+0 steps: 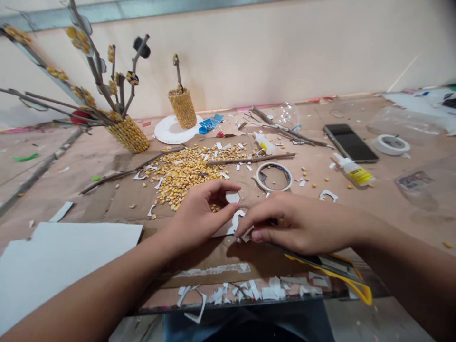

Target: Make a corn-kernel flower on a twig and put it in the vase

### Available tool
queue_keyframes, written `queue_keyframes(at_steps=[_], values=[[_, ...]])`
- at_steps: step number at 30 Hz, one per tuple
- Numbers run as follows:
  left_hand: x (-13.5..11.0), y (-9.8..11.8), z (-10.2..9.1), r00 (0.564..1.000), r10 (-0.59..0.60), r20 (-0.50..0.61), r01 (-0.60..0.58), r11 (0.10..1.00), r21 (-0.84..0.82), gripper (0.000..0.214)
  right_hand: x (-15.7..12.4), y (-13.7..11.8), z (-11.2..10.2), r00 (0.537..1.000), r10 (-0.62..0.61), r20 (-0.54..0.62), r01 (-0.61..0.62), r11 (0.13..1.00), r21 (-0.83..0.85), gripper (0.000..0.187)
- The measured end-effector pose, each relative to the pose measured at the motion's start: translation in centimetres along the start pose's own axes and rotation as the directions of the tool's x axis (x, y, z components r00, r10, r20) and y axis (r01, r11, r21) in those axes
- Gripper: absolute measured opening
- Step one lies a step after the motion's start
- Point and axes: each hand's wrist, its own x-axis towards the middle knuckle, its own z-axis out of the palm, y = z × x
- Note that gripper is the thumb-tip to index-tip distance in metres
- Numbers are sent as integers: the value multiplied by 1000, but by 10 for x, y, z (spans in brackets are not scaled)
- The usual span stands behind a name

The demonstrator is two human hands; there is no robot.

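My left hand (pixel 208 209) is closed around a small round white card disc (pixel 232 196), which shows between the thumb and the curled fingers. Close beside it, my right hand (pixel 288 221) is bent down with thumb and index finger at a torn white scrap (pixel 245 232). A white card piece (pixel 228 229) lies beneath the fingertips, between the two hands. Under my right palm and wrist lies a yellow-and-black tool (pixel 342 273) with a yellow loop; its front end is hidden. Loose corn kernels (pixel 185 173) are heaped just beyond my left hand.
Behind the heap stand a kernel-covered pot with branches (pixel 128 133) and a smaller kernel-covered cup (pixel 182 108). Tape (pixel 273 177), glue bottles (pixel 354 170), a phone (pixel 351 142) and twigs (pixel 281 126) lie to the right. White sheets (pixel 71 266) sit front left; paper scraps (pixel 274 287) line the front edge.
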Motion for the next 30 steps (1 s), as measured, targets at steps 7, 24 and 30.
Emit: queue_keyframes(at_steps=[7,24,30], values=[[3,0,-1,999,-39,0,39,999,7,27,5,-2,7,988,104,111,-90,988,-126,13],[5,-5,-2,994,-93,-53,87,991,-105,27,8,79,-56,485,15,-874,-518,810,-274,19],[10,-15,-7,976,-96,-196,66,986,-153,33,-2,110,-81,557,116,-822,-633,700,-330,27]])
